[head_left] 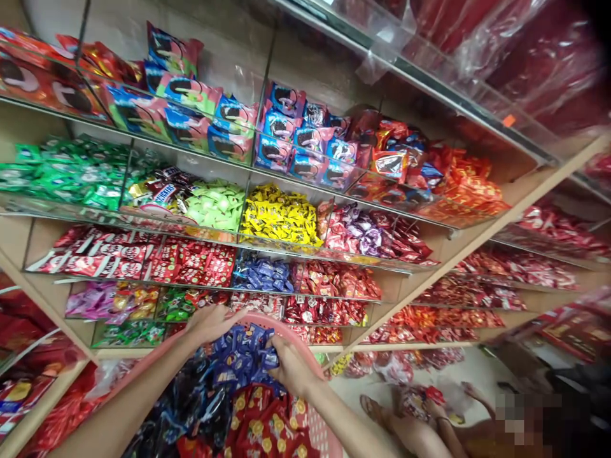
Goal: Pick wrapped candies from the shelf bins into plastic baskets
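Blue candy packs (233, 362) lie in a pink basket (327, 429), in between the two hands. The right hand (289, 364) has its fingers bent around some of them at their right edge, and the left hand (210, 326) is at the far rim, but I cannot tell if it grips. Red packs (267, 423) with round orange pictures lie closer, below the blue ones.

Light was soft, fairly even; glare streaked plastic wrapping (499, 41); outer edges blurred; top right corner was black.
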The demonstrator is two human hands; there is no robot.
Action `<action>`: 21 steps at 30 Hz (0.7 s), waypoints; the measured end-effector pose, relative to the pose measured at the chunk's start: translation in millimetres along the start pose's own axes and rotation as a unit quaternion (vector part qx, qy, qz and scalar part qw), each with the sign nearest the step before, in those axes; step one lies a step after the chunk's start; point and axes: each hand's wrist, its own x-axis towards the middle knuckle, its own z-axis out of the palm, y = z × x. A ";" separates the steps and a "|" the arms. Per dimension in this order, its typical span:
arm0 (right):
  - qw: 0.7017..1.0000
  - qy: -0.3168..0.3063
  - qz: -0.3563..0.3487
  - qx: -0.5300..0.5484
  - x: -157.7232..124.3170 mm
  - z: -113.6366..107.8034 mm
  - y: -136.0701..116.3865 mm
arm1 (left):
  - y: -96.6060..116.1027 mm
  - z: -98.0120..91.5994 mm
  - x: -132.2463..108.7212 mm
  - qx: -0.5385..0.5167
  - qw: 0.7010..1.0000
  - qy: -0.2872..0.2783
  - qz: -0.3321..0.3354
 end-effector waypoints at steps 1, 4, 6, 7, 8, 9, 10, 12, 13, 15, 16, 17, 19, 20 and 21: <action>1.000 0.010 -0.002 -0.010 -2.5 -1.2 0.2 | 0.6 1.5 0.7 -0.002 1.000 0.000 0.004; 0.999 0.051 0.013 -0.011 -12.6 -8.6 -0.3 | 1.5 5.0 1.8 -0.004 1.000 -0.001 0.012; 0.997 0.069 0.042 -0.007 -19.6 -14.0 -1.7 | 2.5 5.9 1.4 -0.005 1.000 0.000 0.015; 0.996 0.073 0.059 -0.012 -22.3 -16.1 -2.6 | 3.3 6.0 0.8 -0.004 1.000 0.001 0.014; 0.994 0.074 0.073 -0.020 -24.3 -17.4 -3.5 | 4.3 5.8 0.1 -0.001 1.000 0.002 0.015; 0.993 0.073 0.085 -0.029 -25.4 -17.9 -4.3 | 5.5 5.5 -0.6 0.002 1.000 0.003 0.016; 0.992 0.072 0.094 -0.038 -25.5 -17.5 -4.9 | 6.9 5.1 -1.3 0.006 1.000 0.003 0.017; 0.991 0.069 0.103 -0.050 -23.2 -14.1 -5.3 | 9.7 4.3 -2.7 0.011 1.000 0.005 0.017; 0.991 0.066 0.104 -0.052 -21.2 -11.4 -4.9 | 11.1 3.8 -3.2 0.011 1.000 0.007 0.017; 0.991 0.060 0.109 -0.053 -16.7 -5.0 -3.0 | 13.4 2.7 -4.4 0.011 1.000 0.008 0.016; 0.991 0.055 0.113 -0.052 -14.7 -1.9 -1.4 | 14.3 2.1 -4.9 0.011 1.000 0.007 0.016; 0.991 0.049 0.117 -0.051 -13.0 1.0 0.4 | 14.9 1.7 -5.3 0.012 1.000 0.006 0.016; 0.990 0.044 0.120 -0.052 -11.2 5.1 4.4 | 15.4 1.4 -5.9 0.015 1.000 0.006 0.016; 0.991 0.045 0.116 -0.056 -11.0 6.1 6.1 | 15.4 1.6 -6.1 0.016 1.000 0.009 0.017; 0.991 0.048 0.111 -0.060 -11.3 6.4 7.4 | 15.1 2.2 -6.1 0.017 1.000 0.014 0.017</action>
